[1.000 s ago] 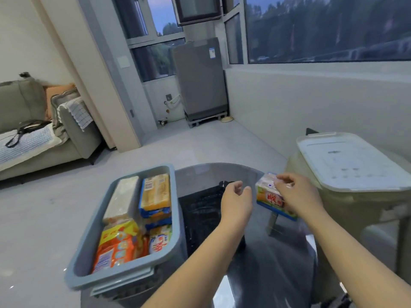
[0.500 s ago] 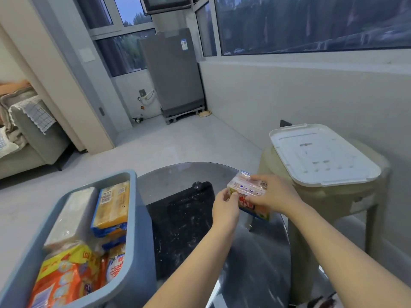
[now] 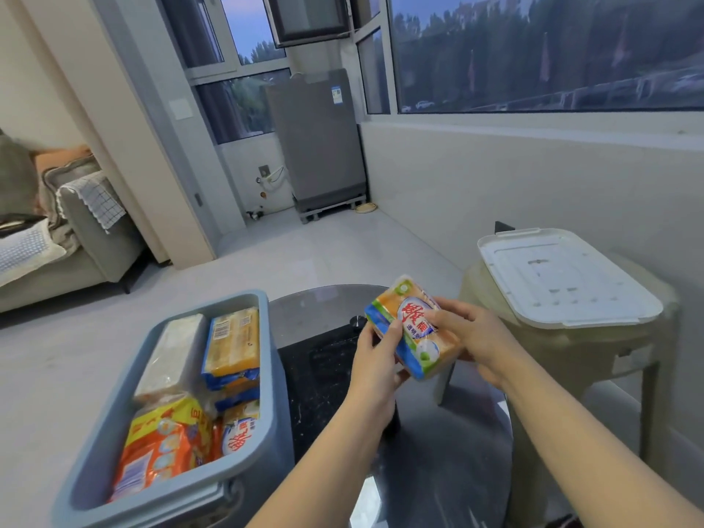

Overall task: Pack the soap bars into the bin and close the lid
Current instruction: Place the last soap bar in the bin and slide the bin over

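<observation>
fingers (image 3: 386,333) of the left hand (image 3: 375,362) curl round the near left edge of a wrapped soap bar (image 3: 417,329), thumb on its printed face, while the right hand (image 3: 474,339) grips the same bar from the right side with its fingers wrapped over the far edge; both hands hold it in the air, tilted, label facing up with red characters on a white oval over orange, green and blue print

the bar hangs above the round dark glass surface (image 3: 438,443), over the black mat (image 3: 324,375) that lies on it, to the right of the grey-blue bin (image 3: 266,375) and apart from it

the bin stands open at the left edge of the surface and holds several wrapped soap packs: a pale bar (image 3: 171,356) along its far left, an orange bar with a blue band and barcode (image 3: 232,344) beside it, a yellow and orange multipack (image 3: 160,447) at the near end, and a pack with red characters (image 3: 240,436) just right of that

the white lid (image 3: 564,280) lies flat on a beige plastic stool (image 3: 571,356) to the right of the surface, well apart from the bin

farther back stand a grey washing machine (image 3: 316,139) under the windows and a grey sofa (image 3: 76,230) at the left
</observation>
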`<state>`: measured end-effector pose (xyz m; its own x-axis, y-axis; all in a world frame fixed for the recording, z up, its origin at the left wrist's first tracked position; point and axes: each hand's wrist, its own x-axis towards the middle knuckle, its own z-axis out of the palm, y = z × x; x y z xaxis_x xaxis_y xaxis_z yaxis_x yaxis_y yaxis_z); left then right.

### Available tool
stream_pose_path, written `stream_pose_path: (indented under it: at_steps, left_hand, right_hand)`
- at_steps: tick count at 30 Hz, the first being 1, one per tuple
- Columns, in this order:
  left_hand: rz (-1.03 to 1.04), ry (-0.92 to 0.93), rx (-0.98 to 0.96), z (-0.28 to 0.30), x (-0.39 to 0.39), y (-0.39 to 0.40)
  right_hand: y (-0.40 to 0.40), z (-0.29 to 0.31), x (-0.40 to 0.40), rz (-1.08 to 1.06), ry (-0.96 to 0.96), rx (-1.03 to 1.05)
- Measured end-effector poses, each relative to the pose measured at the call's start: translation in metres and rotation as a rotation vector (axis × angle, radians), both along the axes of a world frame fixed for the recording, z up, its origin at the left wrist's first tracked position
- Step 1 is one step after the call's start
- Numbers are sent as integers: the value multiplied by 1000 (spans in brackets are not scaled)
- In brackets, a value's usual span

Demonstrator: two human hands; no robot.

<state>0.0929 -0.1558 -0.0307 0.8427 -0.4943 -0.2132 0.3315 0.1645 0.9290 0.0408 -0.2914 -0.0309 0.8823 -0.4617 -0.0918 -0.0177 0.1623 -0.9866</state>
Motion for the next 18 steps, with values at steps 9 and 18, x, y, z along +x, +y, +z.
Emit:
stream_pose_path:
  at_steps: [9,18]
  left_hand:
    - [65,-156,-210,52,-17,53]
    - [119,-249,-191,86,-12,119]
  right_hand:
    - [50,32,-13,203,-222,90]
    - [121,75,-3,234,-298,12]
